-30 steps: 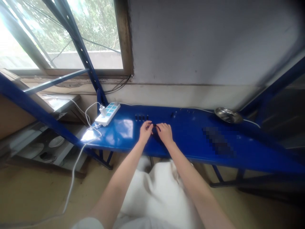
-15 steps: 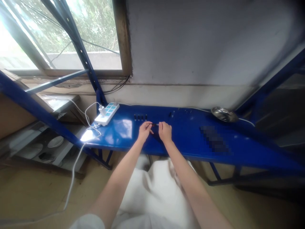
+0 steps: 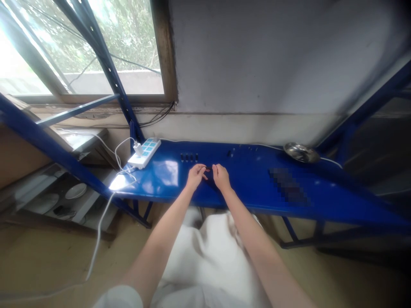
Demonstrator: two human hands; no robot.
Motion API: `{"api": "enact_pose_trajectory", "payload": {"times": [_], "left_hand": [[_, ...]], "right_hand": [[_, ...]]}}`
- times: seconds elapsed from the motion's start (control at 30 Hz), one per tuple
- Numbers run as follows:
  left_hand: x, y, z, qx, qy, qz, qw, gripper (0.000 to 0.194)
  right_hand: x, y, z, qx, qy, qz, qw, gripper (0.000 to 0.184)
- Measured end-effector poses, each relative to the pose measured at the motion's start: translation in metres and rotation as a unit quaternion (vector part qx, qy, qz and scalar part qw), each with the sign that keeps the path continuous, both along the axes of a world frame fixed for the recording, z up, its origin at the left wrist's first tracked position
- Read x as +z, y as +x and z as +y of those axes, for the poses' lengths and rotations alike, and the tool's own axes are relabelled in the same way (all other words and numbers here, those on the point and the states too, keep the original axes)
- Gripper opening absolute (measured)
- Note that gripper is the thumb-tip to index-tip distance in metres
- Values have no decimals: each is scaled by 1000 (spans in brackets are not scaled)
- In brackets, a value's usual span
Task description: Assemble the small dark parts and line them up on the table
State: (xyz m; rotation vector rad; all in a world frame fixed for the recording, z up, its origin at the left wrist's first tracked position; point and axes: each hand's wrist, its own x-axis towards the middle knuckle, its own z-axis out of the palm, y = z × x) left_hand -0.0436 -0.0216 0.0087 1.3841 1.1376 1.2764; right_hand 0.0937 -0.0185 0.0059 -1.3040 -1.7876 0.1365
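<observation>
Over the front half of the blue table, my left hand and my right hand face each other a short way apart. A small dark, slim piece bridges the space between their fingertips. My left thumb and fingers pinch its left end, with one lower finger sticking out. The fingers of my right hand are closed at its right end, covering that part. Its kind is too small to make out. Beyond my left hand, several small dark upright pieces with light lower ends form a row.
A white power strip with a plug lies at the table's left end. Farther back are a small dark piece with clear bits and several tiny pieces. To the right are a shiny metal bowl and a blurred-out dark object.
My right hand has shifted slightly, and its fingers now sit closer to my left hand, so less of the slim piece shows. My left hand has hardly moved.
</observation>
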Motion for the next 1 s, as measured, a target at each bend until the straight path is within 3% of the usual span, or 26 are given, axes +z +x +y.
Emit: {"api": "enact_pose_trajectory", "payload": {"times": [0.27, 0.53, 1.0], "left_hand": [[-1, 1, 1, 11, 15, 57, 998, 16], [-2, 1, 0, 18, 2, 86, 996, 26], [6, 2, -5, 33, -34, 50, 998, 43]], "right_hand": [[-5, -1, 2, 10, 13, 10, 1000, 34], [-4, -2, 2, 18, -6, 10, 1000, 32], [-3, -2, 0, 27, -20, 16, 999, 39]]}}
